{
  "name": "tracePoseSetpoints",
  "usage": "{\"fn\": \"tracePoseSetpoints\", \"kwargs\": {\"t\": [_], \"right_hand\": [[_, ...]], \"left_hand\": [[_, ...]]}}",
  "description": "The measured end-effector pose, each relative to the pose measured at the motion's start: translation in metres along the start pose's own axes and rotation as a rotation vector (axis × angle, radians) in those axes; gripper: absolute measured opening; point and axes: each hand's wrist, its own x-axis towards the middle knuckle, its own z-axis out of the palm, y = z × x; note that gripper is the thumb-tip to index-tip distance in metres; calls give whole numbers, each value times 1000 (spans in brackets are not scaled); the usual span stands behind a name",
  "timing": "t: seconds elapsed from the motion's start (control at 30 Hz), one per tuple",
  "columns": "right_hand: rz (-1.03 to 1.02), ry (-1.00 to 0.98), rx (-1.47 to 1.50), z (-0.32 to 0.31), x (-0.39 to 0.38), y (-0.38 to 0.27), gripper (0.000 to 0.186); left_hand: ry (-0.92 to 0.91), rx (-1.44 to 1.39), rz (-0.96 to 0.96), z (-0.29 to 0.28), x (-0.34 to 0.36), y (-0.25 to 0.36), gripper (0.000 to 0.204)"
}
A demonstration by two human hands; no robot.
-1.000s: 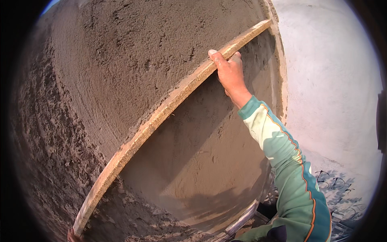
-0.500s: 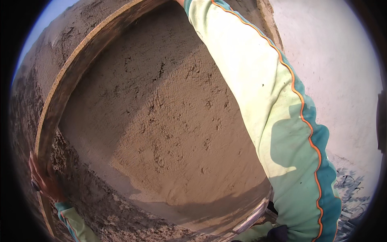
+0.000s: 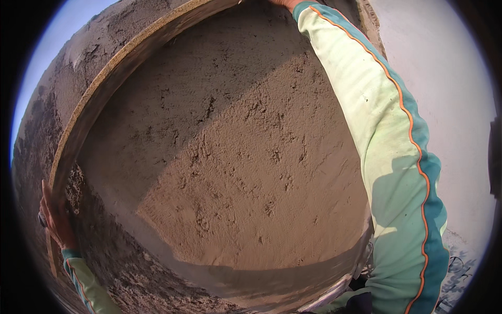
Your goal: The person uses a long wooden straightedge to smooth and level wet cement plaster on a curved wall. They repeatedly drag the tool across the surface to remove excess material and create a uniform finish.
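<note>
Board (image 3: 104,77) aslant, lower left to top

Brown, brown, brown across the plaster (image 3: 235,172): warm and earthy in sun, greyer in shade, flecked dark! Golden tan along the wooden board's edge (image 3: 107,74). Pale green right sleeve (image 3: 387,136), teal-panelled, orange-striped, and the left sleeve (image 3: 89,285) matches! Off-white wall (image 3: 444,104), grey leafy mottling low down; blue sky (image 3: 70,29)!

"How does the wooden board (image 3: 106,79) sit?"
"Long, tan, rough-edged; it slants up from the left hand (image 3: 58,220), with a short length showing below."
"And its upper end?"
"Out of view, toward the right hand (image 3: 283,2)."
</note>
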Motion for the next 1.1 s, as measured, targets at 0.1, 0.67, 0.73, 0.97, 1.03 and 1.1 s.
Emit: {"fn": "tracePoseSetpoints", "kwargs": {"t": [0.1,0.67,0.73,0.97,1.03,1.1], "right_hand": [[-29,-198,-117,-5,4,30,122],[-413,294,-117,22,-83,27,55],[-300,192,-152,17,-130,13,64],[-238,180,-87,3,-171,3,60],[-270,245,-107,13,-116,14,59],[-217,203,-107,14,-51,16,70]], "left_hand": [[-8,-8,-19,4,17,-12,58],[63,-85,156,19,100,36,57],[-16,-44,202,-10,81,33,52],[85,6,383,1,57,43,51],[55,1,163,3,85,50,52],[70,65,20,13,122,43,54]]}}
